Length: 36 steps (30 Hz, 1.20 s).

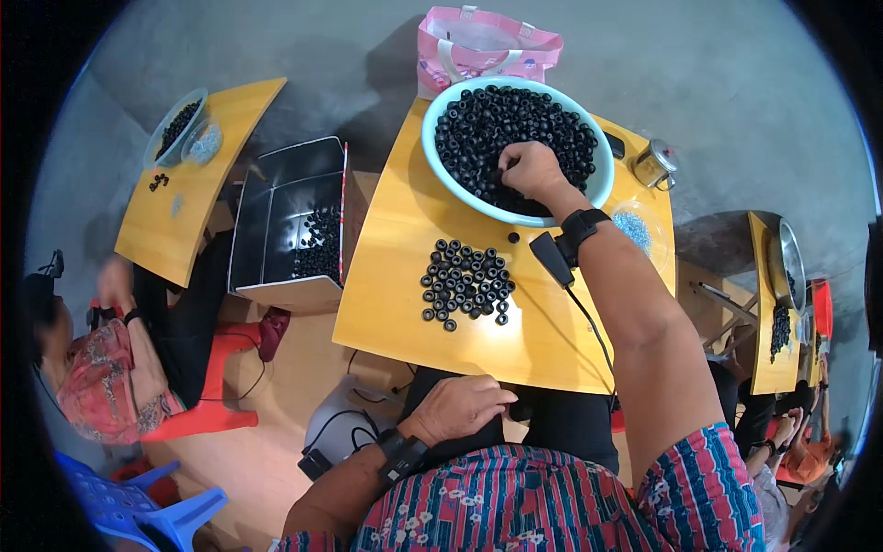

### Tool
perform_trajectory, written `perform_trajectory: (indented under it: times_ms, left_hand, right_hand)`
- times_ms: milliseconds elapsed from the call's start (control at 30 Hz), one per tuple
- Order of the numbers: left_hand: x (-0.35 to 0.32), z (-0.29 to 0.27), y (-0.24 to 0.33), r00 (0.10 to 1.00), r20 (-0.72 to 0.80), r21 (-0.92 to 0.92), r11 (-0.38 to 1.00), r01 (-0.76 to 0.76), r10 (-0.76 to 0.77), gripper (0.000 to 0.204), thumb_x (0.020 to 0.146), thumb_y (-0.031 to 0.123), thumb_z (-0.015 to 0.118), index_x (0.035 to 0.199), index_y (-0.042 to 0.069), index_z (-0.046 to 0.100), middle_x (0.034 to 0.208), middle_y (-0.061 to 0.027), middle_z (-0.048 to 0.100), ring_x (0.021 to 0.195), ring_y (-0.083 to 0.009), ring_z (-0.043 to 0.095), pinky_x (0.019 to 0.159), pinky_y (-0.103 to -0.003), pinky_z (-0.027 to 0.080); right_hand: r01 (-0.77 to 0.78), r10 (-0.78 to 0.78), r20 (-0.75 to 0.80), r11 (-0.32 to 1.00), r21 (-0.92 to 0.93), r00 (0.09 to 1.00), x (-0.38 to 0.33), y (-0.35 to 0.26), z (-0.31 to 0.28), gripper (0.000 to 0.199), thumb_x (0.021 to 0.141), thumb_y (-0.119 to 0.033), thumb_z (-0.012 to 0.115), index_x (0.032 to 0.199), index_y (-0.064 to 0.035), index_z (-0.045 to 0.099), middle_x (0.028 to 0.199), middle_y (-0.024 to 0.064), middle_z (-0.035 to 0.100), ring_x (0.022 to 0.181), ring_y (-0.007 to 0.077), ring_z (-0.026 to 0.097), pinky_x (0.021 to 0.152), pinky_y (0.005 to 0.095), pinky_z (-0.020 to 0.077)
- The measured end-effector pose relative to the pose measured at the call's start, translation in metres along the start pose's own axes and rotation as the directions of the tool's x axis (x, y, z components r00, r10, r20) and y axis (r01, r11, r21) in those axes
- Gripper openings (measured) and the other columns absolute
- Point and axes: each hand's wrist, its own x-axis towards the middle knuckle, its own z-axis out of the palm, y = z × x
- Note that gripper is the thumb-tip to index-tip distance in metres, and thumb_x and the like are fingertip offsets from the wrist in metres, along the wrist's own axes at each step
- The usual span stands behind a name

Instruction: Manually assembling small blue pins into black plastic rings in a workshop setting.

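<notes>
A pale blue basin (602, 175) stands on the far part of the yellow table (395, 322), heaped with small black ring-shaped pieces (487, 120). My right hand (533, 172) reaches into the basin, its fingers curled down among the pieces; what they grip is hidden. Nearer me, several more black pieces (466, 281) lie grouped on the tabletop, most with the hole facing up. One single black piece (514, 237) sits apart, close to the basin. My left hand (463, 405) is at the table's front edge above my lap, fingers loosely curled and partly hidden.
Right of the basin are a clear dish of bluish bits (635, 225) and a metal-lidded jar (655, 164). A cable (593, 322) hangs from a black device by my right wrist. A pink bag (487, 46) stands behind. Left, a box (285, 221) holds black pieces; people sit on both sides.
</notes>
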Motion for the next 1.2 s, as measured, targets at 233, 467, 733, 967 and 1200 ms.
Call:
perform_trajectory:
  times_ms: [233, 467, 733, 967, 1200]
  left_hand:
    - [-0.002, 0.003, 0.001, 1.0, -0.011, 0.02, 1.0, -0.021, 0.022, 0.019, 0.08, 0.015, 0.064, 0.099, 0.014, 0.064, 0.082, -0.0055, 0.059, 0.077, -0.0259, 0.061, 0.067, -0.035, 0.049]
    - [0.001, 0.003, 0.003, 1.0, -0.003, 0.014, 1.0, -0.009, 0.009, 0.02, 0.079, 0.015, 0.065, 0.099, 0.014, 0.065, 0.082, -0.0071, 0.06, 0.079, -0.0271, 0.06, 0.07, -0.035, 0.048]
    - [0.022, -0.004, 0.024, 0.944, -0.253, 0.17, 0.97, -0.171, 0.211, 0.035, 0.071, 0.005, 0.067, 0.106, 0.007, 0.063, 0.088, -0.0094, 0.057, 0.087, -0.0293, 0.057, 0.078, -0.037, 0.047]
    - [0.075, 0.016, 0.015, 0.955, -0.259, 0.198, 0.976, -0.096, 0.146, 0.079, 0.068, 0.006, 0.071, 0.136, -0.001, 0.031, 0.126, -0.0221, 0.041, 0.118, -0.0388, 0.041, 0.1, -0.042, 0.036]
    - [0.095, 0.026, 0.0, 0.951, -0.309, 0.141, 0.99, 0.028, 0.017, 0.086, 0.07, 0.011, 0.072, 0.139, -0.002, 0.022, 0.13, -0.0241, 0.04, 0.122, -0.039, 0.04, 0.102, -0.041, 0.036]
  right_hand:
    - [-0.252, 0.265, 0.048, 0.821, 0.512, 0.963, -0.009, -0.005, -0.02, 0.013, 0.066, 0.003, 0.065, 0.074, -0.0071, 0.063, 0.064, -0.0004, 0.056, 0.051, 0.0095, 0.05, 0.043, 0.0236, 0.0418]
    - [-0.199, 0.315, 0.042, 0.486, 0.851, 0.948, -0.025, 0.003, -0.05, 0.018, 0.072, 0.006, 0.063, 0.081, -0.0099, 0.058, 0.07, 0.0006, 0.056, 0.056, 0.0118, 0.052, 0.043, 0.024, 0.041]
    - [-0.06, 0.235, -0.034, 0.383, 0.922, 0.971, -0.113, -0.009, -0.08, 0.015, 0.073, 0.003, 0.065, 0.082, -0.0078, 0.061, 0.071, 0.0021, 0.058, 0.054, 0.0118, 0.054, 0.045, 0.0234, 0.0411]
    - [-0.204, 0.364, -0.009, 0.543, 0.815, 0.931, -0.192, 0.006, -0.006, 0.012, 0.072, 0.002, 0.066, 0.079, -0.0065, 0.062, 0.064, 0.0, 0.055, 0.045, 0.0077, 0.05, 0.04, 0.0207, 0.0401]
    - [0.186, -0.021, -0.446, 0.926, 0.328, 0.895, -0.216, 0.004, 0.033, 0.015, 0.067, -0.002, 0.062, 0.08, -0.008, 0.066, 0.08, 0.0106, 0.058, 0.071, 0.0261, 0.059, 0.062, 0.0313, 0.049]
